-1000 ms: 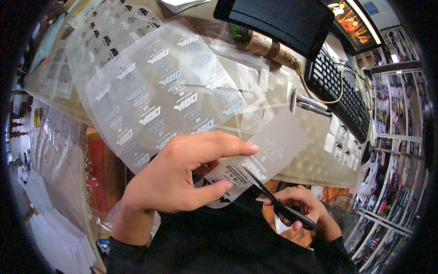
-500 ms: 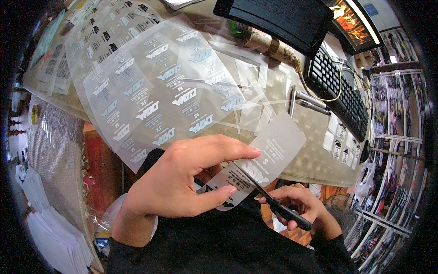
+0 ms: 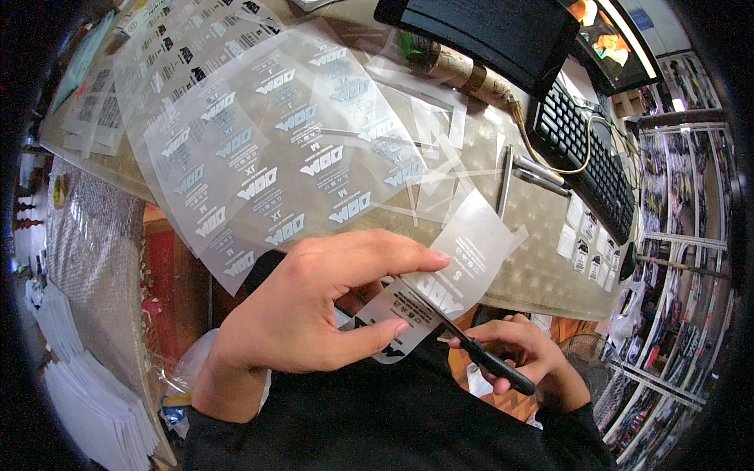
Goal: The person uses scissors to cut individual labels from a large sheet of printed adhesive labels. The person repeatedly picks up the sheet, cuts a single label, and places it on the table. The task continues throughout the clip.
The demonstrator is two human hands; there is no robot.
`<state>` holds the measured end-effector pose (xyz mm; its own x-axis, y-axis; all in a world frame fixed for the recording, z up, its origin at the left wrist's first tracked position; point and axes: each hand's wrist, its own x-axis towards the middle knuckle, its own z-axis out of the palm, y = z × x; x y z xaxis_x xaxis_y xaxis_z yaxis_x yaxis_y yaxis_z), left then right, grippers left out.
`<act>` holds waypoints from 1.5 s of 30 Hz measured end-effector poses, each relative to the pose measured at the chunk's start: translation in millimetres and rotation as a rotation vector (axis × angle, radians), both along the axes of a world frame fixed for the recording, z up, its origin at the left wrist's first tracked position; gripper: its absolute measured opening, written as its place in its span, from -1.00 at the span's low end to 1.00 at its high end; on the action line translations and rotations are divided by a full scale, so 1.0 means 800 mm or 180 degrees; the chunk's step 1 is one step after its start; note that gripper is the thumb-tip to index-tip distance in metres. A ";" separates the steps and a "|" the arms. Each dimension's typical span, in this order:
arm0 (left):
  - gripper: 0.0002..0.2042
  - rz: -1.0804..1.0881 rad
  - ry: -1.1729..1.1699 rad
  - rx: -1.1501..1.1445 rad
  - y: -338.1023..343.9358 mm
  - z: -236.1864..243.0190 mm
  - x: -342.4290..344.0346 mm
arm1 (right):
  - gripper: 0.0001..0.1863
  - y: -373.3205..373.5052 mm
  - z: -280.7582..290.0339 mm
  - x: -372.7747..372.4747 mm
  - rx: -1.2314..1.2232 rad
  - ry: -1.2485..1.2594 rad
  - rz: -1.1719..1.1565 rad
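My left hand [image 3: 306, 302] pinches a small piece of translucent printed film [image 3: 473, 239] between its thumb and fingers, in front of my body. The film bears white print above and dark print lower down. In my right hand [image 3: 530, 349] is a pair of scissors [image 3: 496, 367] with black handles. Their metal blades lie slantwise across the film, the tips close to my left fingers. Part of the blades and the film's left end are hidden behind the left hand. A narrow strip stands out at the film's right edge.
Large translucent printed sheets [image 3: 259, 149] cover the left of the table [image 3: 542, 275], with loose clear offcuts [image 3: 444, 169] beside them. Pens [image 3: 542, 177], a black keyboard [image 3: 581, 141], small printed labels [image 3: 585, 243] and monitors [image 3: 479, 35] occupy the right. White paper stacks [image 3: 98, 408] stand lower left.
A narrow strip now parts from the film's right edge, and the film's upper end has shifted slightly left. Both hands stay almost in place.
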<state>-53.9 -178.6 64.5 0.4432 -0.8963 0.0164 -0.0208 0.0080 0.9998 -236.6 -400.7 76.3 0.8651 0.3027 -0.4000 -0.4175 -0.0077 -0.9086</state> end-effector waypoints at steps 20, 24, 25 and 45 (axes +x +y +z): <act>-0.54 -0.0071 0.0073 0.0145 -0.001 -0.005 0.003 | -0.33 -0.017 -0.003 0.005 -0.0331 -0.0216 0.0703; -0.54 -0.0016 0.0020 0.0061 0.000 -0.009 0.002 | -0.34 -0.014 -0.003 0.000 -0.0345 -0.0109 0.0540; -0.53 -0.0029 0.0043 0.0092 0.000 -0.007 0.003 | -0.35 -0.015 -0.004 0.000 -0.0417 -0.0131 0.0584; -0.53 0.2154 -0.0046 -0.0087 -0.039 -0.040 0.074 | -0.28 -0.016 -0.019 -0.023 -0.0074 0.0161 -0.1499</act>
<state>5.0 -209.5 32.2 0.9061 -0.4207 0.0453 -0.0435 0.0138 0.9990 -254.6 -413.3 61.1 0.8854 -0.1274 -0.4471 -0.4240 0.1730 -0.8890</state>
